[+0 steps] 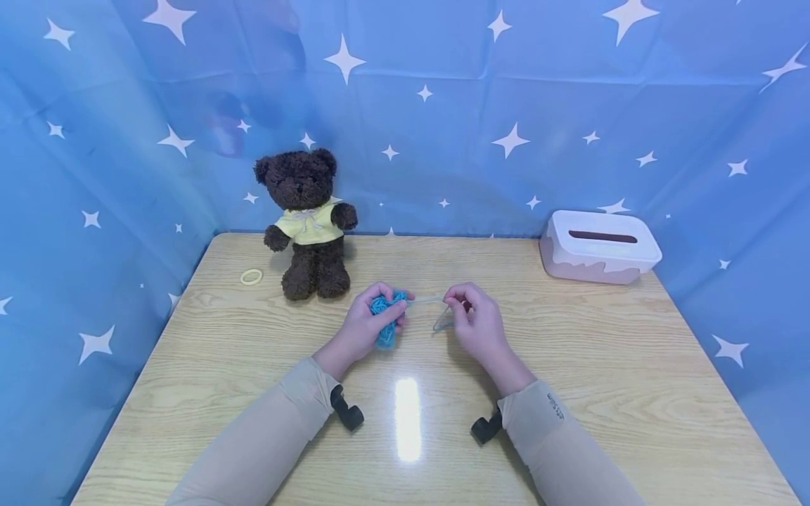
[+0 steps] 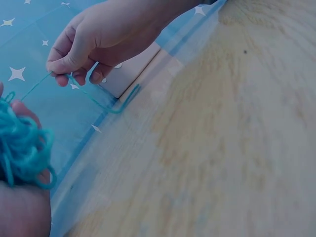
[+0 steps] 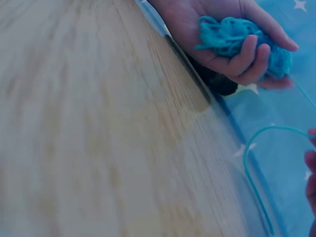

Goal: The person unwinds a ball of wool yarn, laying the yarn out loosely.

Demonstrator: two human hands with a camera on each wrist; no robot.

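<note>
My left hand [image 1: 365, 325] grips a bundle of blue yarn [image 1: 385, 336], the fingers curled round its loops. In the right wrist view the yarn bundle [image 3: 232, 37] fills that palm. A single strand [image 1: 425, 301] runs from the bundle across to my right hand [image 1: 476, 320], which pinches it between thumb and fingertips. The loose tail of the strand [image 2: 116, 111] hangs below the right hand [image 2: 106, 37] in the left wrist view. Both hands are above the middle of the wooden table [image 1: 569, 393], a short way apart.
A brown teddy bear [image 1: 301, 183] in a yellow top stands at the back left, beside a pale yellow ring [image 1: 251, 277]. At the back right is a white and pink tissue box [image 1: 601, 242]. A blue starry curtain [image 1: 430, 161] surrounds the table's back and sides.
</note>
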